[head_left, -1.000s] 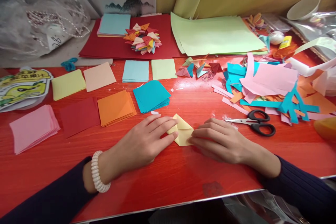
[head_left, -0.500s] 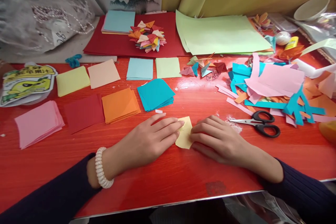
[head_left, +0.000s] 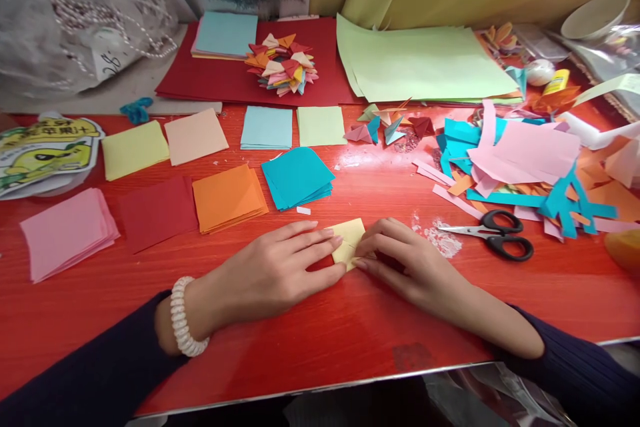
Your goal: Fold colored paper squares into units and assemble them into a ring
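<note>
A small pale yellow paper with crease lines lies on the red table between my two hands. My left hand, with a beaded bracelet at its wrist, rests flat with fingers stretched, their tips on the paper's left side. My right hand has its fingers bent together at the paper's right and lower edge, pinching it. An orange stack and a teal stack of paper lie just beyond my left hand.
Black-handled scissors lie right of my right hand, below a heap of paper scraps. Pink and red papers lie left. A folded-paper ring sits at the back.
The yellow paper's lower part has been turned up, so it looks shorter. My right fingers have closed on its lower right edge; my left hand has shifted slightly left.
</note>
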Action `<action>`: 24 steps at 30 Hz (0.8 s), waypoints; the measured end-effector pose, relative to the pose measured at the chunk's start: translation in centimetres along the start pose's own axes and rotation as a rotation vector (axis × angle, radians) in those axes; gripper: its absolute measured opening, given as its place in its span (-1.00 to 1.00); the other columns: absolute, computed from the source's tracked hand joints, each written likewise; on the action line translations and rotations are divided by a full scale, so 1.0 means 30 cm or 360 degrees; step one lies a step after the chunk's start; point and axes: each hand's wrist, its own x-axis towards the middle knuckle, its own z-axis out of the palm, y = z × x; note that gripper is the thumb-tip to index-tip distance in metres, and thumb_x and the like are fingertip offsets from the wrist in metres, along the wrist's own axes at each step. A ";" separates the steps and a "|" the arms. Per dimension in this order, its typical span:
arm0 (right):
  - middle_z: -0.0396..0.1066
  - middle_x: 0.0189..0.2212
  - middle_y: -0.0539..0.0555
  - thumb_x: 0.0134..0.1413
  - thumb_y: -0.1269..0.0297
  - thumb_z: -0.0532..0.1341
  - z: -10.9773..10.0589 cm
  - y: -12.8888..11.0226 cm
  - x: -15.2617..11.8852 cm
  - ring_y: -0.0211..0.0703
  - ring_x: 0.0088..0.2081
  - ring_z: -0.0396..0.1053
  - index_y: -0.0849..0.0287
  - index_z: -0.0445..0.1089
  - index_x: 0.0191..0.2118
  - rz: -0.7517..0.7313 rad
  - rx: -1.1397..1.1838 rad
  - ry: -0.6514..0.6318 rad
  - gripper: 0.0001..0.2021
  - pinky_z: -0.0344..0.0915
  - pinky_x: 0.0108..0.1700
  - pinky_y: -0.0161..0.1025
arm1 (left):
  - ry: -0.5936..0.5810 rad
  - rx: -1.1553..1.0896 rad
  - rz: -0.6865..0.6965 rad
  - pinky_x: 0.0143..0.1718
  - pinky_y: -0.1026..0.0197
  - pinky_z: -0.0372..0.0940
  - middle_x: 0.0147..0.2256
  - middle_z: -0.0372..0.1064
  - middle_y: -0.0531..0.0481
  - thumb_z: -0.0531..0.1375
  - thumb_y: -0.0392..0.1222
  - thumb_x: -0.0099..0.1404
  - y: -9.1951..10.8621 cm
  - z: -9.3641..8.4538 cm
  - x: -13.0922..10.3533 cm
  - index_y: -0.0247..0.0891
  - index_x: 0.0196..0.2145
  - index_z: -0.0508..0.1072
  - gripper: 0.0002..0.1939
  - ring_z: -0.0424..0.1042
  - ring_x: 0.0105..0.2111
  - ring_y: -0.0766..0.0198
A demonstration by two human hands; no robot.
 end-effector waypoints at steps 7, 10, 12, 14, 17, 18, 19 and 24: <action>0.28 -0.39 0.08 0.15 0.39 0.07 0.005 -0.010 0.005 -0.23 -0.35 0.24 0.20 0.30 -0.32 0.0131 -0.0006 0.0042 -0.92 0.24 -0.32 -0.27 | -0.0024 0.0106 0.0077 0.03 0.01 0.26 -0.03 0.35 -0.16 -0.07 -0.40 0.34 0.005 -0.012 0.000 -0.26 -0.09 0.35 -0.71 0.33 0.01 0.14; 0.27 -0.37 0.08 0.16 0.40 0.06 0.001 0.009 -0.004 -0.23 -0.34 0.24 0.20 0.29 -0.30 0.0082 -0.0036 0.0014 -0.92 0.25 -0.31 -0.28 | -0.0030 0.0078 0.0077 0.05 0.02 0.25 -0.02 0.34 -0.18 -0.09 -0.41 0.34 0.005 -0.011 -0.002 -0.30 -0.09 0.36 -0.70 0.31 0.02 0.14; 0.27 -0.32 0.09 0.16 0.40 0.05 -0.010 0.031 -0.014 -0.23 -0.28 0.25 0.19 0.29 -0.26 -0.0031 -0.0031 -0.0078 -0.90 0.27 -0.27 -0.27 | -0.0025 0.0063 0.0048 0.08 0.02 0.23 -0.01 0.33 -0.19 -0.10 -0.41 0.34 0.004 -0.008 -0.004 -0.36 -0.09 0.35 -0.69 0.29 0.04 0.15; 0.27 -0.28 0.10 0.17 0.42 0.03 -0.025 0.055 -0.023 -0.24 -0.24 0.26 0.17 0.29 -0.22 -0.0182 -0.0058 -0.0159 -0.88 0.28 -0.23 -0.27 | -0.0031 0.0076 0.0044 0.08 0.03 0.23 -0.01 0.33 -0.19 -0.11 -0.41 0.34 0.004 -0.008 -0.004 -0.37 -0.09 0.36 -0.69 0.29 0.04 0.15; 0.29 -0.27 0.12 0.16 0.49 0.02 -0.044 0.075 -0.033 -0.24 -0.24 0.26 0.18 0.28 -0.18 -0.0404 -0.0164 -0.0167 -0.83 0.28 -0.23 -0.27 | -0.0054 0.0112 0.0076 0.04 0.01 0.26 -0.02 0.34 -0.19 -0.11 -0.38 0.36 0.006 -0.012 -0.002 -0.33 -0.12 0.38 -0.69 0.31 0.02 0.13; 0.30 -0.27 0.12 0.16 0.51 0.01 -0.047 0.076 -0.034 -0.23 -0.25 0.25 0.19 0.28 -0.17 -0.0466 -0.0204 -0.0163 -0.82 0.28 -0.24 -0.27 | -0.0058 0.0118 0.0081 0.04 0.00 0.27 -0.01 0.33 -0.20 -0.10 -0.37 0.36 0.007 -0.014 -0.001 -0.32 -0.12 0.39 -0.70 0.31 0.02 0.12; 0.31 -0.27 0.13 0.16 0.53 0.00 -0.049 0.075 -0.034 -0.22 -0.25 0.25 0.21 0.28 -0.16 -0.0519 -0.0246 -0.0159 -0.80 0.28 -0.24 -0.27 | -0.0056 0.0123 0.0082 0.03 -0.02 0.27 -0.01 0.33 -0.21 -0.10 -0.36 0.36 0.008 -0.015 -0.001 -0.33 -0.13 0.39 -0.70 0.31 0.02 0.10; 0.33 -0.34 0.13 0.16 0.51 -0.01 -0.044 0.051 -0.025 -0.21 -0.33 0.25 0.22 0.30 -0.19 -0.0451 -0.0315 -0.0087 -0.81 0.26 -0.32 -0.26 | -0.0010 0.0121 0.0085 0.05 0.00 0.27 -0.01 0.32 -0.21 -0.07 -0.39 0.34 0.011 -0.013 0.000 -0.38 -0.15 0.41 -0.72 0.33 0.00 0.08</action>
